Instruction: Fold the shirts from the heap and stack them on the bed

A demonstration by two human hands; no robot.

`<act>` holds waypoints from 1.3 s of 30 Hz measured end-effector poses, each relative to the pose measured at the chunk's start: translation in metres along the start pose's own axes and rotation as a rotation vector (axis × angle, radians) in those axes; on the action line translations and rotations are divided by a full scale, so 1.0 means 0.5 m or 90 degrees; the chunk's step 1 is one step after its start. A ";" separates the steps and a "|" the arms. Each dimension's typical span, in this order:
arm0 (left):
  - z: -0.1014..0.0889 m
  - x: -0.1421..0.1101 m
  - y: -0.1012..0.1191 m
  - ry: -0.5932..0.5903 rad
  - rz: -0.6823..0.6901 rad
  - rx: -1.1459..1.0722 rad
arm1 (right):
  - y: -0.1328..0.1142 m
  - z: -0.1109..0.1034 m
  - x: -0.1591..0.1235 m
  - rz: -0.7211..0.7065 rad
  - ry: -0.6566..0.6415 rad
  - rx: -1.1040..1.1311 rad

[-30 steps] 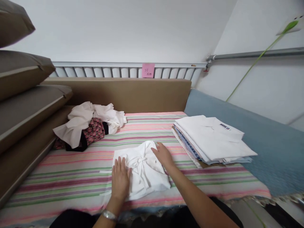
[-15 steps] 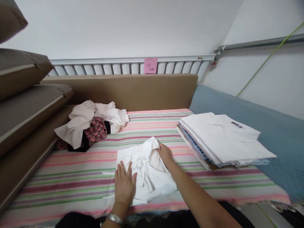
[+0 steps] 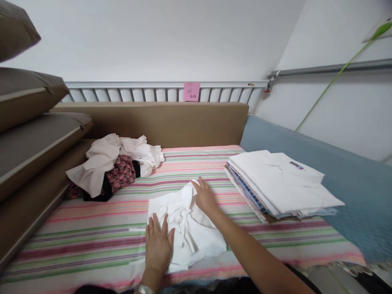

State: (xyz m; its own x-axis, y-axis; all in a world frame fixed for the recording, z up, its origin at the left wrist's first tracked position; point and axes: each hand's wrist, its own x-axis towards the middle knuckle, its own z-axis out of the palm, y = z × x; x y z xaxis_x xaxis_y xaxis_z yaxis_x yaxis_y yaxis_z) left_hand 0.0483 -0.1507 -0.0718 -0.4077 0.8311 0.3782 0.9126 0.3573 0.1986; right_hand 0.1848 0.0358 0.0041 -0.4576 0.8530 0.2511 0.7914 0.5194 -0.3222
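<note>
A small folded white garment (image 3: pixel 190 228) with a tied white string lies on the striped sheet (image 3: pixel 92 232) in front of me. My left hand (image 3: pixel 158 243) rests flat on its near left corner, fingers stretched out. My right hand (image 3: pixel 204 197) lies on its far right corner, fingers extended along the cloth's edge. Neither hand lifts the cloth.
A neat stack of folded white and blue clothes (image 3: pixel 281 183) sits to the right. A loose heap of white and floral clothes (image 3: pixel 113 165) lies at the back left. Brown cushions (image 3: pixel 33 134) are stacked on the left, a blue blanket (image 3: pixel 352 183) on the right.
My right hand has shifted slightly along the garment's far edge, and my left hand has slid a little toward me. The garment stays in place.
</note>
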 end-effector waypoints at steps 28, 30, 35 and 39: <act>0.005 0.316 0.043 -0.228 -0.028 -0.213 | 0.020 -0.026 0.015 -0.103 0.015 -0.013; -0.005 0.311 0.049 -0.187 -0.070 -0.174 | 0.021 -0.019 0.020 -0.013 -0.045 -0.032; -0.035 0.237 0.060 -0.082 0.036 -0.138 | -0.018 -0.049 -0.007 -0.082 -0.053 0.037; -0.016 0.171 0.032 -0.094 0.125 -0.070 | -0.037 -0.033 -0.014 -0.216 -0.004 0.067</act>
State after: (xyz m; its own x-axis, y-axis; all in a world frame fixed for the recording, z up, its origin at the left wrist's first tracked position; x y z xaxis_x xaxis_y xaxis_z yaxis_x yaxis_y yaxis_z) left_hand 0.0278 -0.0775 -0.0291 -0.2078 0.9356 0.2854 0.9615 0.1418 0.2353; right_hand 0.1800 0.0194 0.0233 -0.6898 0.6314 0.3543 0.5480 0.7751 -0.3144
